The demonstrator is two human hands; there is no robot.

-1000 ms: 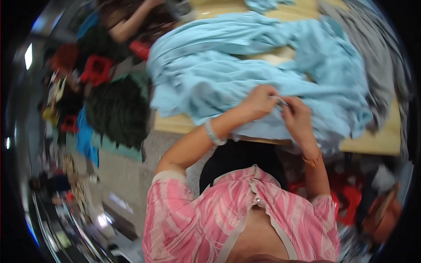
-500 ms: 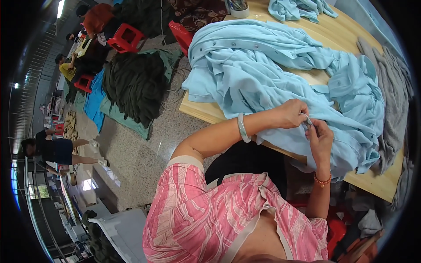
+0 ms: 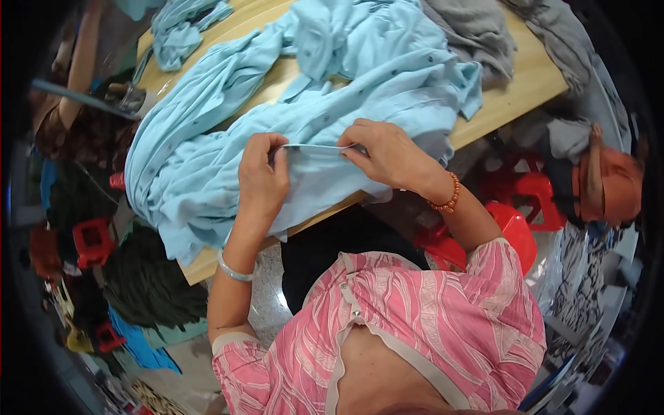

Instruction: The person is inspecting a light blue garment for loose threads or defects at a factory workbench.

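A light blue garment with dark snaps or buttons point(image 3: 200, 117) lies bunched over the wooden table. My left hand point(image 3: 263, 173) pinches one end of a stretch of its edge, thumb against the fingers. Farther right, my right hand point(image 3: 387, 155) pinches the same edge. Between them the light blue edge point(image 3: 315, 147) is drawn straight and taut, its cloth hanging below toward the table's near side. What lies right under the fingertips is hidden.
Grey knit cloth point(image 3: 477, 34) lies at the far right of the wooden table point(image 3: 494, 131). Another light blue piece point(image 3: 173, 41) and a cup-like container point(image 3: 142, 100) are at the far left. Red stools point(image 3: 93, 242) stand left and right. A dark green clothing pile point(image 3: 149, 277) sits left.
My hands were close together at a small spot of the garment; now they are spread apart with its edge stretched between them. The whole view has turned toward the right.
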